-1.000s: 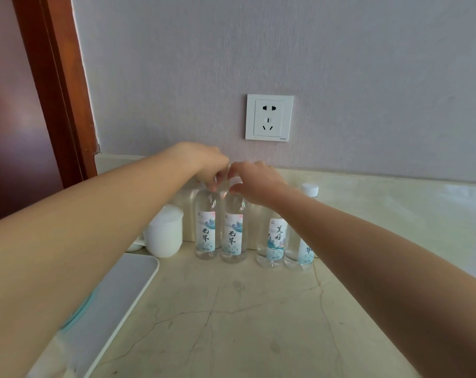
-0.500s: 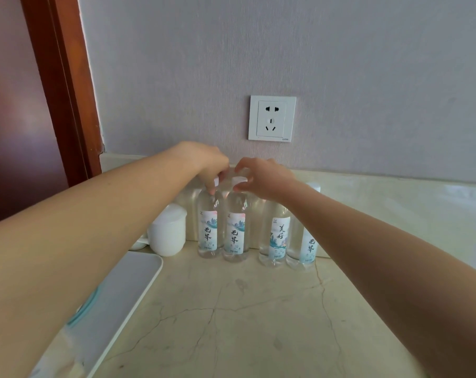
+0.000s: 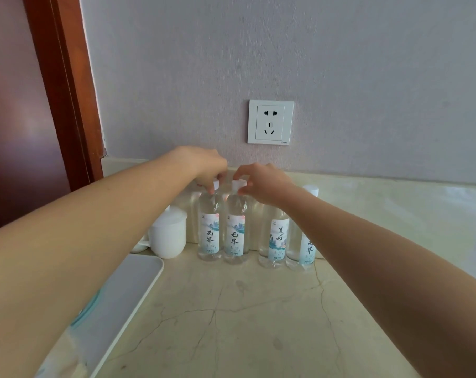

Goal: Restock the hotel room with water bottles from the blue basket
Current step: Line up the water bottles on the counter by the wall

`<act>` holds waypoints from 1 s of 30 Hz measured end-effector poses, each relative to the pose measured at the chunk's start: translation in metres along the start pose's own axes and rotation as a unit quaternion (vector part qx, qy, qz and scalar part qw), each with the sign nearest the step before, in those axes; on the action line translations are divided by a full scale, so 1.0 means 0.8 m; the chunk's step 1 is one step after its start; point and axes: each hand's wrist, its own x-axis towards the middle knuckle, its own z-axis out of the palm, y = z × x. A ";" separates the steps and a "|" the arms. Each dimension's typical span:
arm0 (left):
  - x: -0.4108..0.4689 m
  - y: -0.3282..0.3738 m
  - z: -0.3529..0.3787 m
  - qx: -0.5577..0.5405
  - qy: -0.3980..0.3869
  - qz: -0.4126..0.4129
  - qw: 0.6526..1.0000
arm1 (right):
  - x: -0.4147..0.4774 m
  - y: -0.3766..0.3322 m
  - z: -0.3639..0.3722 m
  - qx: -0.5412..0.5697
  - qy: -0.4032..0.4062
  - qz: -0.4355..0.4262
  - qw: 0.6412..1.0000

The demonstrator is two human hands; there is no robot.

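Several clear water bottles with white caps stand upright in a row on the marble counter (image 3: 231, 323) against the wall. My left hand (image 3: 204, 166) pinches the cap of the leftmost front bottle (image 3: 209, 236). My right hand (image 3: 261, 181) pinches the cap of the bottle beside it (image 3: 235, 238). Two more bottles stand to the right: one (image 3: 276, 241) partly behind my right forearm, and one (image 3: 306, 249) mostly hidden by it. The blue basket is not in view.
A white lidded cup (image 3: 168, 233) stands left of the bottles, with a white tray (image 3: 116, 304) in front of it. A wall socket (image 3: 270, 121) sits above the bottles. A dark wooden door frame (image 3: 62, 85) rises at the left.
Both hands have stayed on the two left bottle caps; the fingers have lifted slightly, so the white caps show more. The view has shifted a little to the right.
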 end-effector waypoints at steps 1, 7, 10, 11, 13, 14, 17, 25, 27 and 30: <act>-0.001 0.001 -0.001 0.004 0.001 -0.003 1.000 | -0.001 0.001 -0.001 -0.001 -0.002 0.000 1.000; 0.002 0.016 -0.010 -0.011 0.054 0.003 0.998 | -0.008 0.017 -0.029 -0.050 -0.016 0.044 0.998; 0.006 0.030 -0.017 -0.016 0.076 0.015 0.997 | -0.017 0.021 -0.047 -0.107 -0.092 0.080 0.987; 0.007 0.036 -0.019 -0.016 0.078 0.018 0.997 | -0.021 0.022 -0.051 -0.116 -0.120 0.089 0.982; 0.012 0.044 -0.021 -0.020 0.078 0.026 0.996 | -0.025 0.024 -0.057 -0.109 -0.146 0.089 0.979; 0.014 0.048 -0.021 -0.022 0.076 0.029 0.996 | -0.026 0.025 -0.058 -0.100 -0.145 0.084 0.981; 0.018 0.051 -0.017 -0.021 0.076 0.039 0.996 | -0.028 0.028 -0.054 -0.083 -0.117 0.076 0.987; 0.026 0.049 -0.011 -0.029 0.096 0.049 0.994 | -0.022 0.027 -0.040 -0.049 -0.087 0.061 0.993; 0.027 0.049 -0.011 -0.023 0.095 0.052 0.994 | -0.020 0.026 -0.036 -0.057 -0.090 0.052 0.993; 0.028 0.049 -0.011 -0.015 0.100 0.059 0.993 | -0.018 0.025 -0.032 -0.068 -0.088 0.032 0.993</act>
